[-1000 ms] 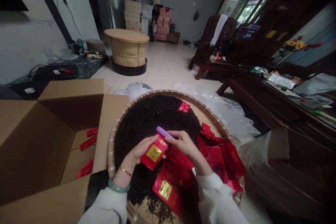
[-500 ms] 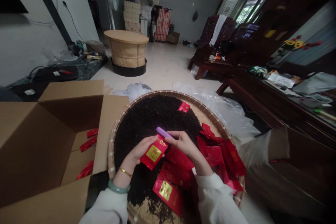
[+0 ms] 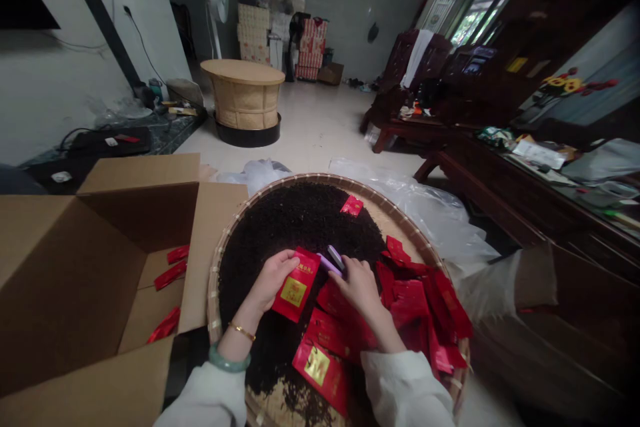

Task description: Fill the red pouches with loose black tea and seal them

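Observation:
My left hand (image 3: 270, 281) grips a red packet (image 3: 305, 273) with a gold square by its upper left edge, upright over the tea. In my right hand (image 3: 361, 285) is a purple handheld bag sealer (image 3: 329, 265), its two jaws apart, just off the packet's top right corner. Below both hands, dark loose tea leaves (image 3: 285, 213) fill much of a round woven bamboo tray (image 3: 216, 280). More red packets (image 3: 407, 300) are heaped on the tray's right side, and one with a gold square (image 3: 317, 365) lies near the front. A small red packet (image 3: 352, 205) rests on the tea's far edge.
An open cardboard box (image 3: 125, 267) at the left holds several red packets (image 3: 170, 275). Clear plastic sheeting (image 3: 420, 200) lies behind the tray. A dark wooden bench (image 3: 465, 173) runs along the right. Farther back stand a round woven table (image 3: 243, 97) and a white fan (image 3: 216, 0).
My right hand has drawn the bag sealer right, off the top of the red packet, and its jaws have parted. My left hand still holds the packet, now more upright.

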`<state>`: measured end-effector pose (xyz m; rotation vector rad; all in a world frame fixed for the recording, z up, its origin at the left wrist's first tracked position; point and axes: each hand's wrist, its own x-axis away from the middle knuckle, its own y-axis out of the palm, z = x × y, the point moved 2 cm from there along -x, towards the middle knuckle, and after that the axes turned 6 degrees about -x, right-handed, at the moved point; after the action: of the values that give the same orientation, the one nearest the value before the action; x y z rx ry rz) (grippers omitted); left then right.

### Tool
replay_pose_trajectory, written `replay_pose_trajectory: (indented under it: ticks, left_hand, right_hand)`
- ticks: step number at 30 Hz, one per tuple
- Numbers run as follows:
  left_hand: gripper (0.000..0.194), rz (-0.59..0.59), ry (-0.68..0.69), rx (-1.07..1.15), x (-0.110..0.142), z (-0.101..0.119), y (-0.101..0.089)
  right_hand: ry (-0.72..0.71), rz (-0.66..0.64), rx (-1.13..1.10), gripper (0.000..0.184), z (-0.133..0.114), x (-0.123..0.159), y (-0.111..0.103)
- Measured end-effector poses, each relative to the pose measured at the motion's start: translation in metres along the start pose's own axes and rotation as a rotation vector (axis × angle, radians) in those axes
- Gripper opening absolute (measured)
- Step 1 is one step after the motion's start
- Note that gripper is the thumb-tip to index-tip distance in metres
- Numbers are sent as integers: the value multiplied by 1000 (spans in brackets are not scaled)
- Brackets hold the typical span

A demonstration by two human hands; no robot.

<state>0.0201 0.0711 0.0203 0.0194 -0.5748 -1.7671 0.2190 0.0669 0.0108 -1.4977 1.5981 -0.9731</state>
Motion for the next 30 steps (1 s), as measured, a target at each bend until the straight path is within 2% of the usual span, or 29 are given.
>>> replay_pose_trajectory:
  ticks: [4, 6, 9, 15, 18, 23, 27, 30]
  left_hand:
    - [38, 4, 34, -47, -1, -2, 0]
    - [37, -9, 28, -55, 0, -2, 0]
    - [37, -28, 7, -56, 0, -2, 1]
    - [26, 130, 105, -186, -3, -2, -2]
    - [26, 138, 131, -165, -2, -2, -3]
    - [30, 165, 153, -142, -2, -1, -5]
    - [35, 136, 119, -151, -2, 0, -4]
    - [41, 220, 72, -79, -4, 1, -8]
  right_hand:
    - [-72, 84, -475, 36, -17, 0, 0]
    - [-79, 55, -708, 36, -28, 0, 5]
    - [-62, 18, -881, 27, -42, 0, 11]
    - [-111, 12, -886, 25, -48, 6, 5]
    - [-121, -8, -885, 26, -49, 7, 3]
    - [-71, -72, -987, 28, -54, 5, 14]
    - [-62, 14, -1008, 23, -52, 6, 12]
    - [6, 119, -1069, 26, -43, 5, -2]
